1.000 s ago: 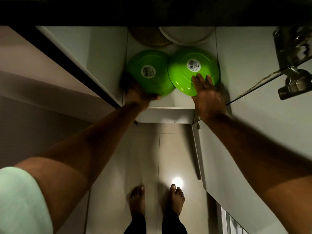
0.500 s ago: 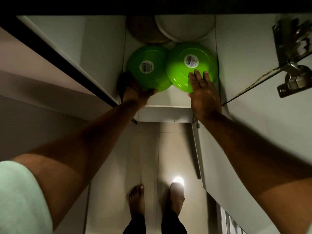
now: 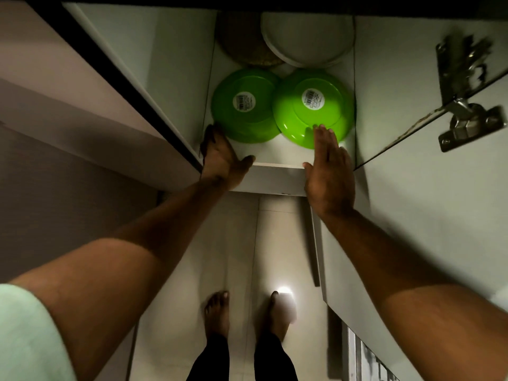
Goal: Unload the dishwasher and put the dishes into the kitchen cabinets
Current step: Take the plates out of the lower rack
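- The left green bowl [image 3: 244, 105] and the right green bowl [image 3: 313, 105] sit upside down, side by side, on the shelf [image 3: 275, 154] of the open cupboard. Their rims meet, and the right one seems to lap slightly over the left.
- Turned over, with the sticker bases up, they likely sit steadier. They stand at the front because a brown dish [image 3: 239, 39] and a white plate [image 3: 306, 37] fill the back.
- The right hand [image 3: 328, 171] is flat, its fingers straight and together. Only the fingertips [image 3: 320, 130] reach the right bowl's near rim, which looks like a last steadying touch rather than a hold.
- The left hand [image 3: 222, 158] holds nothing. Its fingers are stretched along the shelf's left side just beside the left bowl, with the thumb spread along the front edge. I cannot tell whether it touches the bowl.
- The cupboard door [image 3: 412, 202] stands open on the right on its hinge [image 3: 467, 111], leaving room for both arms.
- Half a second ago the left hand was tucked under the left bowl's rim and the right palm lay further onto its bowl. Both hands have since drawn back toward the shelf's front edge, and the bowls have stayed where they were.
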Motion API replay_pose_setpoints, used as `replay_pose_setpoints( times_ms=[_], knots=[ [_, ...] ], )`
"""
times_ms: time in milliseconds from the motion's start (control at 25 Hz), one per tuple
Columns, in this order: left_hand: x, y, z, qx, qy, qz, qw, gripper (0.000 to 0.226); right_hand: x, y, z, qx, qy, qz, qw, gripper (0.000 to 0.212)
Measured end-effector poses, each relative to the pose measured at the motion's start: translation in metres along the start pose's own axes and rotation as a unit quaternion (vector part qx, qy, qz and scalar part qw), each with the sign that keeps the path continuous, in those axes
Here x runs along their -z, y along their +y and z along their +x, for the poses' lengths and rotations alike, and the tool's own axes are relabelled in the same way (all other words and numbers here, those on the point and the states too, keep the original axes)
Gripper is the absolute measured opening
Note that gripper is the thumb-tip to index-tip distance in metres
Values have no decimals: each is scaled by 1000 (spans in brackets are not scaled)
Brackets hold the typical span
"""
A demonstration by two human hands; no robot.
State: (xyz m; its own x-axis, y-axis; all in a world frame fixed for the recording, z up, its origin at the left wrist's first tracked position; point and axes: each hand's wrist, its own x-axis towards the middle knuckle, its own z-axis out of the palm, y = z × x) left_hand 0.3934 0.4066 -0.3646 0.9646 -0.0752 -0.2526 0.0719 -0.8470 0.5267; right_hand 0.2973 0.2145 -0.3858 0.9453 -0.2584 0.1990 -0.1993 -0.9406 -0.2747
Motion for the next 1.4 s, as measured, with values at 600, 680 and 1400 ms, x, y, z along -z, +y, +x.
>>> replay_pose_setpoints(
  times_ms=[600, 680, 1400],
  knots=[
    [1, -14, -155, -55, -63, 2, 996, 96, 56, -43, -158, -59, -19, 61, 996, 63],
    [-3, -21, -180, -54, -78, 13, 995, 96, 63, -50, -186, -67, -47, 55, 995, 62],
    [-66, 14, -411, -110, -264, 199, 937, 80, 178, 45, -410, -116, -141, 70, 981, 55]
  ],
)
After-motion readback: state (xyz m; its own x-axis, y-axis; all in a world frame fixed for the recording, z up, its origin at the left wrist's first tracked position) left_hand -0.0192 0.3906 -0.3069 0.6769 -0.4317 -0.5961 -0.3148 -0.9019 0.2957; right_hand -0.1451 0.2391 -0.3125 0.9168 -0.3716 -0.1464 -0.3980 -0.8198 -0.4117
